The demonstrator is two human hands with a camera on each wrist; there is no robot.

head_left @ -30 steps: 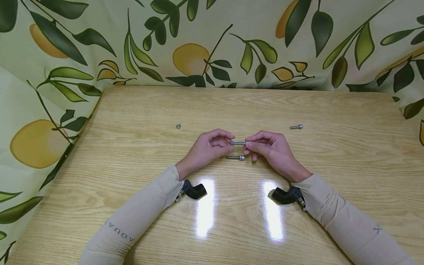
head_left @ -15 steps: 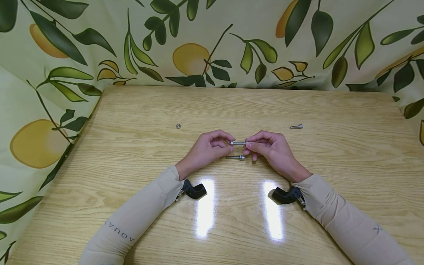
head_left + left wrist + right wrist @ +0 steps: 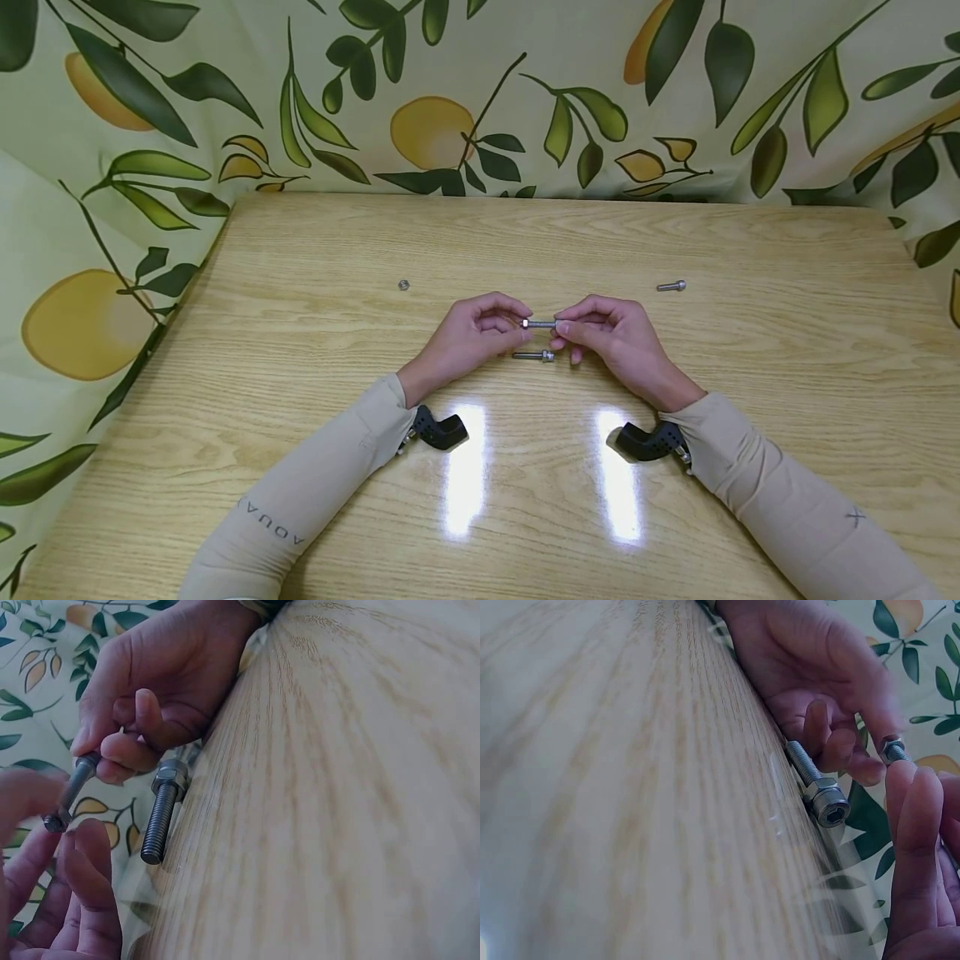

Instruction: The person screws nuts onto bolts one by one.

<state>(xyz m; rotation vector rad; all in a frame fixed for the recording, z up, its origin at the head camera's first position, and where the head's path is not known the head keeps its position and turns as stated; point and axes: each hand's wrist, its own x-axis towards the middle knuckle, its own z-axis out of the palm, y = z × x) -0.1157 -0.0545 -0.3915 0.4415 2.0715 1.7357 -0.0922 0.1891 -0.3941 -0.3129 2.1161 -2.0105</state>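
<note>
Right hand (image 3: 611, 337) pinches the head of a bolt (image 3: 542, 324) up over the table (image 3: 337, 250). The bolt runs left to right, and its tip points at the left hand (image 3: 480, 329). A nut (image 3: 525, 323) sits on that tip, so the left hand is the nearer one to it. One left finger is blurry up close, so I cannot tell if that hand pinches the nut or only touches it.

There are three bolts, three nuts and two hands. One bolt is held, with one nut on it. A second bolt (image 3: 806, 763) lies on the table near the hands, with its own nut (image 3: 821, 786) by its head. A third bolt (image 3: 670, 286) lies off to the right, and a loose nut (image 3: 403, 285) lies off to the left.
</note>
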